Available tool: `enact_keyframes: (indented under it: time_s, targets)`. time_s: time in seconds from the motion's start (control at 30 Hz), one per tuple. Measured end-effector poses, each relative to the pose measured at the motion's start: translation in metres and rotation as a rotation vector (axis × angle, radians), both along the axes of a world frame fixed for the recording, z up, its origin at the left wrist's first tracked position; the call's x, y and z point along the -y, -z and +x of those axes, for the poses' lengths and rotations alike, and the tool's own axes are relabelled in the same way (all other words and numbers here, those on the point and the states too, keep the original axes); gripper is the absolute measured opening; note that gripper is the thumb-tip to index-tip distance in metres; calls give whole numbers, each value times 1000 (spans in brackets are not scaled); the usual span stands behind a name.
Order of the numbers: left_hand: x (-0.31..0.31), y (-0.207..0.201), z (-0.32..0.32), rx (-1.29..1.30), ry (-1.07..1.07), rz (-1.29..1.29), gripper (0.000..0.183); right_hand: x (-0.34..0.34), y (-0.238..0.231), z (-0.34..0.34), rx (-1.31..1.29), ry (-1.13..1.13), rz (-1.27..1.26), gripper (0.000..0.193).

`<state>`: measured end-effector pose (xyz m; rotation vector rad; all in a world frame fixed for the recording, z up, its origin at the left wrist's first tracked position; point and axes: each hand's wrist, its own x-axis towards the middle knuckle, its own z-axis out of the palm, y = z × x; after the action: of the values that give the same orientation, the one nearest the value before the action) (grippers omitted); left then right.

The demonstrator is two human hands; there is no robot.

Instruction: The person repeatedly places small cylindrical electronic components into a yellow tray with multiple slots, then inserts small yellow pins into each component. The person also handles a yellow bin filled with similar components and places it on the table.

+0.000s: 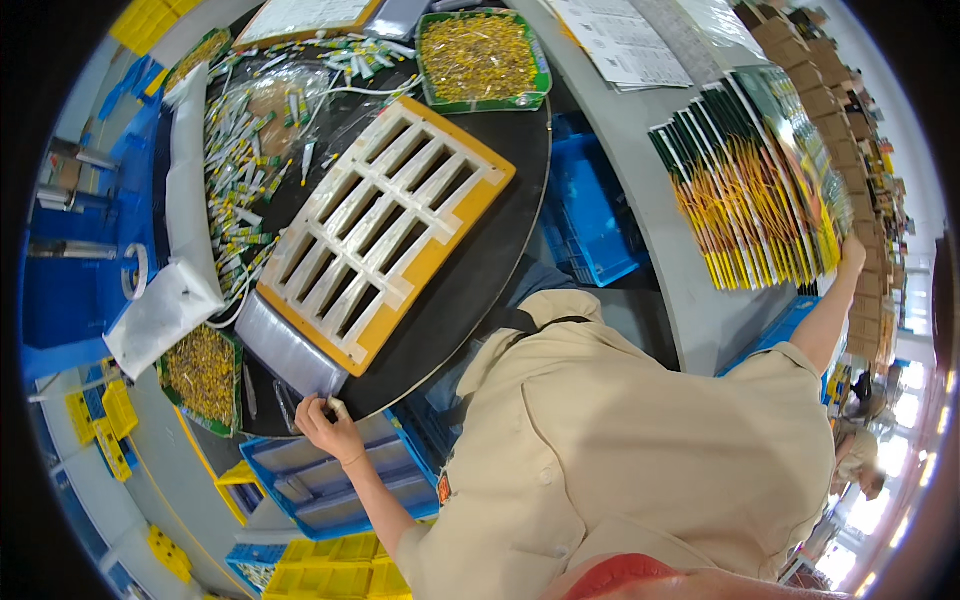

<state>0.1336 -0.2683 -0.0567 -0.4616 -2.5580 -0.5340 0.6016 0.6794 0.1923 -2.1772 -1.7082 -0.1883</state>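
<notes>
Cards [745,190] overlap, right hand [851,257] at their edge; uneven pressure could scatter them. Left hand [330,432] at rim of table [465,265]. Neither grip can be determined.

Okay so, between the two hands and a bit further forward there's a blue plastic crate [590,215] sitting low beside a grey bench [692,325]. Printed papers [625,40] lie ahead and left of the right hand [851,256]. Past that hand: brown cardboard boxes [785,48], bunch of 'em. Yellow bins [325,575] are down below the left hand [333,432], and big blue equipment [75,320] with metal rods [85,249] stands off to its left.
</notes>
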Motion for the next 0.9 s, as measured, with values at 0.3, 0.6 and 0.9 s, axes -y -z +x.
enact_keyframes:
  time_s: [0.3, 0.6, 0.9]
  targets:
    - [-105, -89, 6, 377, -75, 623, 27, 304, 35, -373, 59, -1393, -69, 42]
    - [-159, -93, -69, 678, 181, 1428, 25, 602, 164, -576, -544, -2302, -1213, 22]
    - [-111, -53, -98, 741, -226, 1235, 28, 665, 200, -693, -444, -2856, -116, 19]
